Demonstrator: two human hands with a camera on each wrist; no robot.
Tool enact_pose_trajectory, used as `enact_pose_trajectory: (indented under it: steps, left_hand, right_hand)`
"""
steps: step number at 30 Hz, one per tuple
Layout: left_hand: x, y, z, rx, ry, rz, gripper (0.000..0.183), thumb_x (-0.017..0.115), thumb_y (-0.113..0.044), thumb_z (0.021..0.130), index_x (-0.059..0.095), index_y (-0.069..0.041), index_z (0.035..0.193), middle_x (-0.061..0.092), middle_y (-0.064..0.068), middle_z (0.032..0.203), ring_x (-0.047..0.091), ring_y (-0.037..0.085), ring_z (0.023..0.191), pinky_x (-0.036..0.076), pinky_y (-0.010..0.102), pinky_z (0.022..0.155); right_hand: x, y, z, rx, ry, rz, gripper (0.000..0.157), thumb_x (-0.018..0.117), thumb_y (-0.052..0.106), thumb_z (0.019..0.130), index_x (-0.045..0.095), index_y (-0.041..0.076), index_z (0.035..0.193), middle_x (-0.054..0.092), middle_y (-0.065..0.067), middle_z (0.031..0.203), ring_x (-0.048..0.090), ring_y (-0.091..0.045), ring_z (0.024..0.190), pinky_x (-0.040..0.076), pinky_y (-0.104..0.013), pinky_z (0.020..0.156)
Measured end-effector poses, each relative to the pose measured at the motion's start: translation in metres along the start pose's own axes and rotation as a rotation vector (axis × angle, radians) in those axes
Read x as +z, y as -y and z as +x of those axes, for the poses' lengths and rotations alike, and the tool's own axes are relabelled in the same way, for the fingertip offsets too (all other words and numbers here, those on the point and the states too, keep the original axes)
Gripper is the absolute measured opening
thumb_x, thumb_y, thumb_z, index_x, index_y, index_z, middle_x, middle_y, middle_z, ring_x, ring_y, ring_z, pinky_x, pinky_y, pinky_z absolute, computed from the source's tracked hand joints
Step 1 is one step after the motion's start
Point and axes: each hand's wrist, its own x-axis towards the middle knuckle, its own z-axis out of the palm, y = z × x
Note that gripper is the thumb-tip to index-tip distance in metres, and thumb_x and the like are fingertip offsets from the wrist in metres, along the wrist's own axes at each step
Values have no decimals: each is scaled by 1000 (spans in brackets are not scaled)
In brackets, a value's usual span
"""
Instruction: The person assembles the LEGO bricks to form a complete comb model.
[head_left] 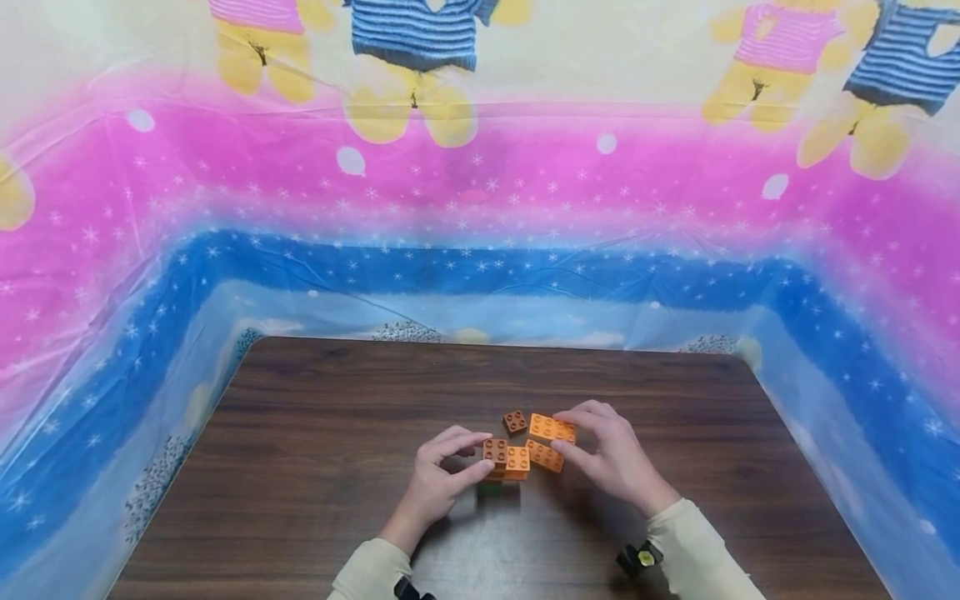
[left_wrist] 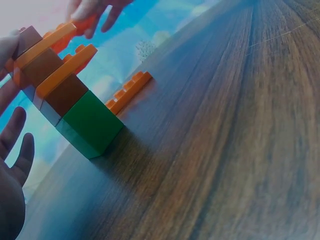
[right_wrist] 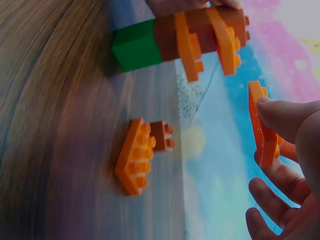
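Observation:
A tower of toy building bricks stands upright on the table, with a green brick [left_wrist: 92,125] at its base. Above the green, brown bricks alternate with flat orange bricks that jut out to one side. My left hand [head_left: 435,477] pinches the brown brick [head_left: 495,450] at the top between thumb and fingers. To the right of the tower, my right hand [head_left: 621,457] holds a flat orange brick [head_left: 547,427] by its end, raised off the table. In the right wrist view, the thumb lies on one face of this orange brick [right_wrist: 256,117] and fingers are behind it.
Another flat orange brick [head_left: 545,456] lies on the dark wooden table [head_left: 337,400], just right of the tower. A small brown brick [head_left: 514,422] sits beyond it. A patterned pink and blue cloth [head_left: 450,200] rises along the table's back and sides.

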Motion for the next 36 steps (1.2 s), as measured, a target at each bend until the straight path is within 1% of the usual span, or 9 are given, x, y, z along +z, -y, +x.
enact_pose_trajectory:
  steps: [4,10,13,16,19,22,25,29,36]
  left_hand:
    - [-1,-1,0,9,9,-6,32,83,1,86,78,-1,118,75,8,104,70,21,95,61,43,83]
    - [-2,-3,0,13,24,-18,31,83,-4,89,78,-6,120,74,6,105,70,31,94,61,48,82]
    - [-2,-3,0,2,22,-8,31,83,-2,89,78,-5,119,74,7,104,70,28,93,61,47,82]
    - [-1,-2,0,3,12,-1,32,83,2,87,77,-2,118,74,10,103,70,21,93,62,45,82]
    - [0,-2,0,-15,1,-8,34,84,4,85,78,-2,118,74,11,103,70,18,95,62,43,83]
    - [0,-3,0,-34,-2,-15,34,84,4,85,78,-3,117,74,11,104,70,16,96,62,45,82]
    - [-1,-3,0,-42,3,-11,33,84,1,86,78,-5,118,74,9,104,70,18,95,62,48,82]
    - [-2,-3,-1,-38,11,-11,30,83,-3,89,79,-7,119,74,7,105,71,28,94,61,51,82]
    - [-1,-1,-1,-35,6,-22,31,83,0,88,78,-5,118,74,9,106,70,37,93,62,49,81]
  right_hand:
    - [-1,9,2,-56,-12,19,34,85,26,91,76,17,123,68,8,113,62,-13,108,55,-41,85]
    - [1,20,5,-91,7,63,32,84,26,93,76,20,124,66,11,114,60,-9,109,56,-39,86]
    - [2,26,6,-116,18,85,34,83,26,93,76,19,125,66,11,116,59,-9,110,56,-37,86]
    - [4,31,7,-132,25,105,35,83,26,93,76,18,126,65,11,116,58,-9,110,56,-36,85]
    - [6,35,9,-139,32,124,35,83,26,93,75,17,126,65,11,115,57,-9,109,56,-36,82]
    - [8,38,9,-142,46,130,34,82,27,94,76,17,126,64,11,114,56,-9,106,57,-37,80]
    - [11,39,9,-154,56,128,34,82,28,94,76,17,126,64,11,112,56,-9,105,57,-40,80]
    - [13,41,10,-171,55,130,34,82,28,94,76,14,125,64,10,112,56,-9,105,58,-42,81]
    - [15,42,11,-169,79,139,35,80,30,96,76,12,125,64,10,113,56,-9,105,58,-40,80]
